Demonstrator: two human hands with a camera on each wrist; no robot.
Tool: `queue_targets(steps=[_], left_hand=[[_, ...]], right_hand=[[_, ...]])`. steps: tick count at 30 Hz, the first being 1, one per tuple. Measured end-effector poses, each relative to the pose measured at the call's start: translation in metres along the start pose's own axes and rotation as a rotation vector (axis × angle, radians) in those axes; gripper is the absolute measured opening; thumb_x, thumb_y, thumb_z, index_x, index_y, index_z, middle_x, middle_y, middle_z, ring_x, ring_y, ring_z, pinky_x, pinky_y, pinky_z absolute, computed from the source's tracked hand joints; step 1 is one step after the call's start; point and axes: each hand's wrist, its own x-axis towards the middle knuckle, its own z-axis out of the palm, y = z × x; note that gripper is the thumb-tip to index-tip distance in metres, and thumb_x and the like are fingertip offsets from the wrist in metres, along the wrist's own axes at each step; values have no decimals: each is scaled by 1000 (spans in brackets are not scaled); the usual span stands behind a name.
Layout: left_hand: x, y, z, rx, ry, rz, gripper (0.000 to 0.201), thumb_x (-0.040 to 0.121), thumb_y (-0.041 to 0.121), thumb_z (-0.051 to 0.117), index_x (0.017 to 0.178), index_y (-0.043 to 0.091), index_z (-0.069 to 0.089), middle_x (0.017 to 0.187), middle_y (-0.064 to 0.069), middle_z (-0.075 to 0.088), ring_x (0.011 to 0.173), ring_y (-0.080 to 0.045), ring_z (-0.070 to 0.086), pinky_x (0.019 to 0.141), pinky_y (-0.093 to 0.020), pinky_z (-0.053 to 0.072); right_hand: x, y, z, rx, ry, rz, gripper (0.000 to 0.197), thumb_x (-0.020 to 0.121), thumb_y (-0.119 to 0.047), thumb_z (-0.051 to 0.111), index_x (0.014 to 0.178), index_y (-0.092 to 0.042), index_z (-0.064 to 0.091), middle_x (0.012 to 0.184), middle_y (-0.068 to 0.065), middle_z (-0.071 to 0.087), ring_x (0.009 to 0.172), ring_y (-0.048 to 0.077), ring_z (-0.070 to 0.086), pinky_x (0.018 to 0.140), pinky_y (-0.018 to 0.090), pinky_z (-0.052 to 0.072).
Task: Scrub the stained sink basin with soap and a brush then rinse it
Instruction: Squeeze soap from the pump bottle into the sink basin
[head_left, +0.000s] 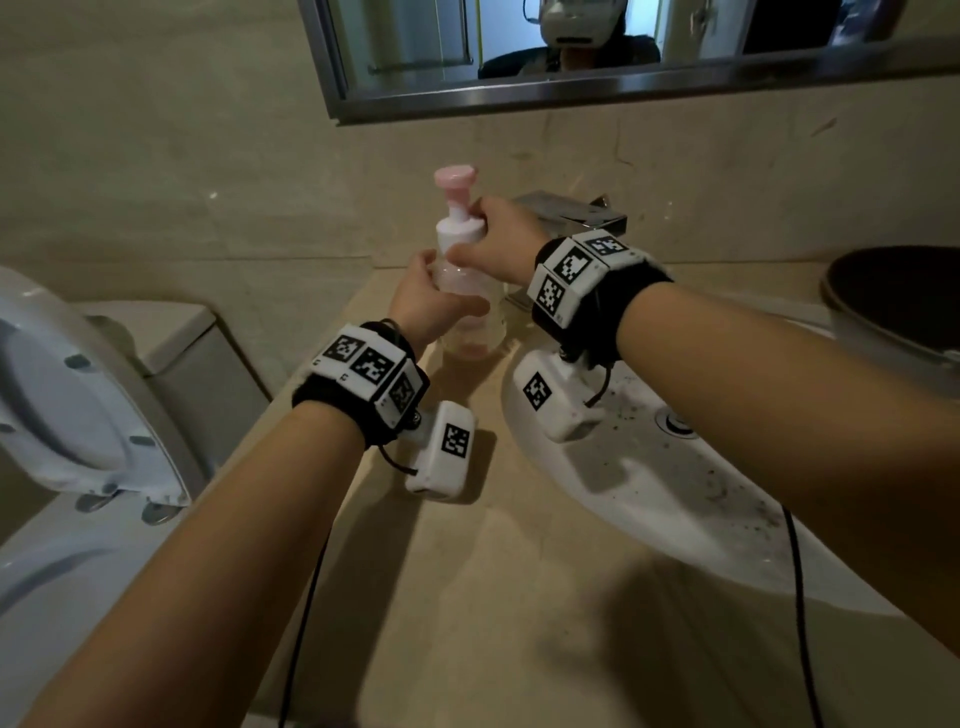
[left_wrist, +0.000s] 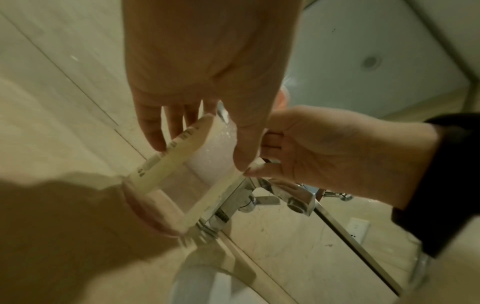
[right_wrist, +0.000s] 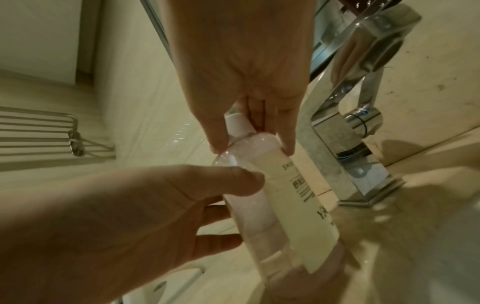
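Note:
A clear soap bottle (head_left: 460, 283) with a pink pump head (head_left: 455, 179) stands upright at the back left of the sink, its base down at the counter. My left hand (head_left: 441, 291) wraps round its body (left_wrist: 207, 156), thumb in front. My right hand (head_left: 470, 234) pinches the white collar under the pump (right_wrist: 249, 142) between fingers and thumb. The white sink basin (head_left: 649, 467) lies to the right, speckled with dark stains round the drain (head_left: 675, 423).
A chrome faucet (head_left: 571, 213) stands just behind my right hand. A dark round bowl (head_left: 893, 301) sits on the counter at far right. A toilet (head_left: 78, 415) with raised lid is on the left. Beige counter (head_left: 519, 597) stretches toward me. A wire rack (right_wrist: 52, 133) hangs on the wall.

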Motion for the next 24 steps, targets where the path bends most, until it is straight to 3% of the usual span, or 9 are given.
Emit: queue_targets(steps=[5, 8, 12, 14, 16, 18, 21, 24], left_hand=[[1, 0, 11, -6, 76, 4, 81, 70, 5, 78, 137, 9, 33, 129, -6, 53, 98, -16, 53, 78, -25, 47], [0, 0, 13, -11, 104, 8, 78, 69, 4, 78, 134, 8, 36, 126, -6, 55, 100, -17, 55, 73, -23, 48], [-3, 2, 16, -44, 137, -7, 78, 68, 3, 78, 134, 7, 36, 128, -6, 54, 107, -20, 56, 83, -30, 51], [-5, 5, 17, -39, 152, -19, 76, 70, 4, 77, 135, 8, 37, 128, -5, 54, 102, -16, 54, 72, -23, 49], [-9, 8, 19, -12, 164, -23, 75, 73, 7, 76, 136, 9, 36, 130, -5, 53, 99, -15, 51, 69, -20, 44], [-13, 8, 23, -5, 186, -38, 76, 74, 10, 75, 138, 11, 33, 134, -7, 50, 110, -22, 54, 76, -23, 43], [-25, 11, 38, 6, 304, -131, 84, 73, 16, 76, 139, 12, 24, 140, -13, 37, 125, -31, 44, 90, -32, 42], [-40, 16, 59, 21, 421, -259, 81, 74, 29, 70, 136, 9, 21, 139, -15, 26, 128, -33, 35, 105, -41, 38]], right_hand=[[-6, 6, -6, 13, -46, -9, 44, 87, -15, 61, 129, -7, 50, 123, 11, 60, 112, 25, 57, 96, 34, 46], [-13, 9, -10, 108, -76, 30, 40, 90, -8, 52, 130, -4, 50, 127, 16, 58, 117, 29, 55, 99, 37, 45], [-26, 24, -24, 191, -112, 135, 39, 95, -7, 45, 133, -2, 50, 134, 18, 53, 118, 32, 55, 95, 37, 46], [-33, 34, -34, 202, -123, 171, 36, 96, -5, 43, 131, -3, 52, 127, 13, 57, 104, 25, 55, 82, 34, 50], [-42, 43, -45, 224, -128, 218, 34, 97, -5, 43, 129, -6, 53, 101, 3, 59, 93, 21, 51, 62, 27, 47], [-53, 53, -54, 262, -122, 254, 33, 95, -5, 46, 127, -8, 55, 81, -4, 52, 83, 17, 53, 57, 24, 44], [-70, 70, -65, 326, -110, 301, 31, 94, -5, 48, 124, -9, 56, 77, -3, 51, 66, 8, 49, 57, 23, 43], [-86, 87, -79, 383, -72, 347, 25, 94, -5, 46, 114, -13, 57, 74, -3, 51, 62, 8, 47, 56, 22, 42]])
